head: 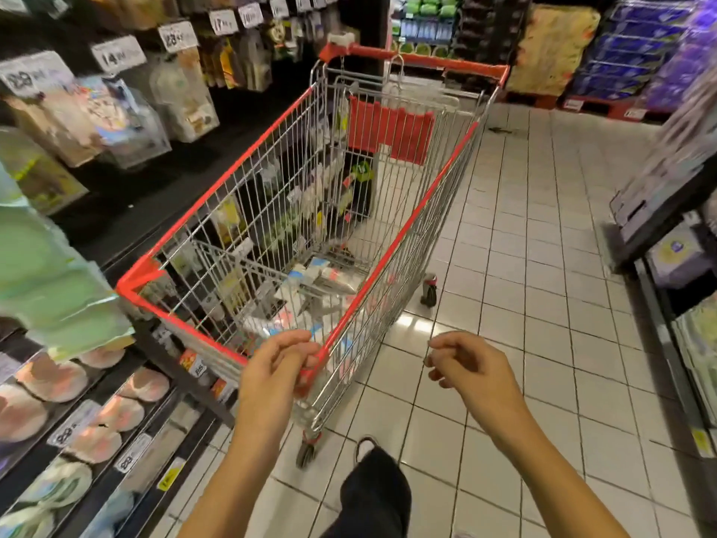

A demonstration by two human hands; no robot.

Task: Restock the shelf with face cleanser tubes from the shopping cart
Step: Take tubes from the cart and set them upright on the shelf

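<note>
left hand gripping, right hand loose (empty)

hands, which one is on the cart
The left hand: its fingers curl round the near red corner of the shopping cart; the right hand hovers beside it, holding nothing.

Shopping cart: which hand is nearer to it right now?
Left. The left hand grips the shopping cart at its near red corner; the right hand hovers apart, right of it, over the floor, empty.

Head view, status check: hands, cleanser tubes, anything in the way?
Left hand grips shopping cart at near corner. Right hand loosely curled, empty. Face cleanser tubes lie on cart floor. Nothing over them.
</note>
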